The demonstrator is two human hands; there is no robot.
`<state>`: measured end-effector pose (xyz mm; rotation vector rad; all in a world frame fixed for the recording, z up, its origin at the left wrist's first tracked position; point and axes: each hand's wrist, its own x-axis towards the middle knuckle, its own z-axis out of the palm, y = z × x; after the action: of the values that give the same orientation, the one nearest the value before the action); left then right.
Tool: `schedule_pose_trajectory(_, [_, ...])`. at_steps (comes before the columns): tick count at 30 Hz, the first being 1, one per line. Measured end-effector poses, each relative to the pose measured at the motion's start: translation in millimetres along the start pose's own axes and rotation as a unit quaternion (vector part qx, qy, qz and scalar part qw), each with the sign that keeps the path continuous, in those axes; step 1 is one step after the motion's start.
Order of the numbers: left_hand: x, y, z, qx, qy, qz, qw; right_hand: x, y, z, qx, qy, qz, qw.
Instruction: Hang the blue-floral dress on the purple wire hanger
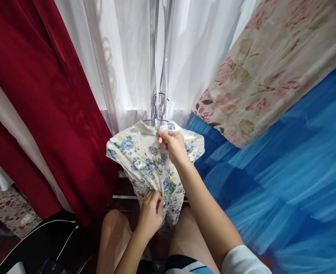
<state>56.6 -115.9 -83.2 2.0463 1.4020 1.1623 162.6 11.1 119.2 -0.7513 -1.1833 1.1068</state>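
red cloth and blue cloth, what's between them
In the head view, a floral garment on a purple hanger hangs between them, with the right hand and left hand at its front and white cloth behind.

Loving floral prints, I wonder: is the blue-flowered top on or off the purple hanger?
On: the purple hanger rises from the neckline of the blue-flowered top.
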Motion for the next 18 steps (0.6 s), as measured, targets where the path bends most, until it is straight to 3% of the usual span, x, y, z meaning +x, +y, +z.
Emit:
schedule_pose_trajectory(4, [14.0,-2.6,-14.7,0.012,-0.054,0.051,0.997,-5.5,-3.5,-1.9,0.006,0.011,-0.021,1.000])
schedule_pose_trajectory(6, [34.6,4.2,-33.8,-0.001,-0.015,0.079,0.997,-15.1,-2.5,-7.1,0.005,-0.003,-0.022,1.000])
schedule_pose_trajectory(10, [98.4,38.8,-89.1,-0.034,0.155,0.128,0.979,-30.9,-2.3,-14.4,-0.039,-0.026,-0.043,0.998])
schedule_pose_trajectory(12, [131.2,58.7,-113.8,-0.007,0.180,0.172,0.969,-32.2,-3.6,-14.7,-0.065,-0.044,-0.056,0.995])
schedule_pose_trajectory(14, [156.4,74.1,-129.3,0.040,0.158,0.221,0.962,-28.7,-2.7,-13.1,-0.075,-0.060,-0.064,0.993])
schedule_pose_trajectory(16, [171.0,83.6,-135.8,0.068,0.138,0.251,0.956,-23.1,3.6,-10.3,-0.077,-0.057,-0.070,0.993])
schedule_pose_trajectory(18, [177.2,87.4,-138.9,0.064,0.158,0.248,0.954,-18.9,16.6,-8.3,-0.086,-0.044,-0.073,0.993])
